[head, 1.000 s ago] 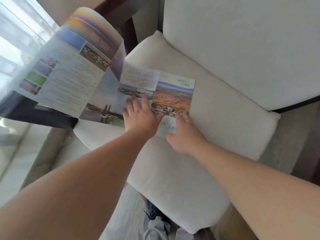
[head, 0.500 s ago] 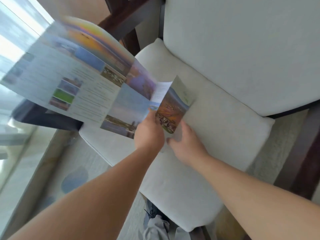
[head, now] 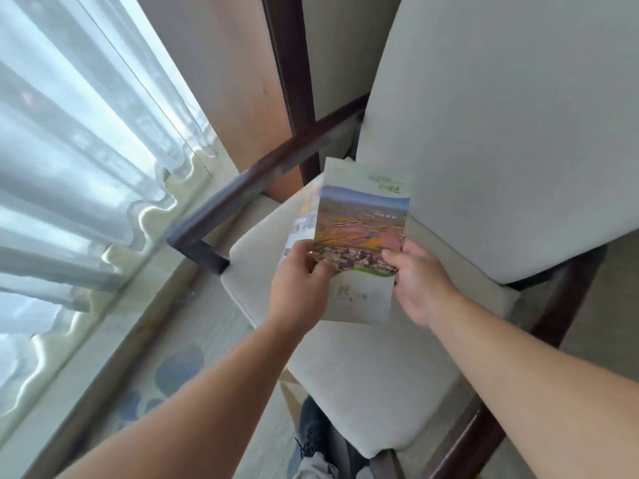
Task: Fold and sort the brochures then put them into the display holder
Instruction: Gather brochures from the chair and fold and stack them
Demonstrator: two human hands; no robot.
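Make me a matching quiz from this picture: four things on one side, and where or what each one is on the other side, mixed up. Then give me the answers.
Column one:
1. brochure
2. curtain
3. shoe
4. armrest

Column two:
A. dark wood, left of the seat cushion
B. sheer and pale, at the far left
C. gripped by the left hand and the right hand
D. laced, on the floor at the bottom of the view

Pairs: 1-C, 2-B, 3-D, 4-A
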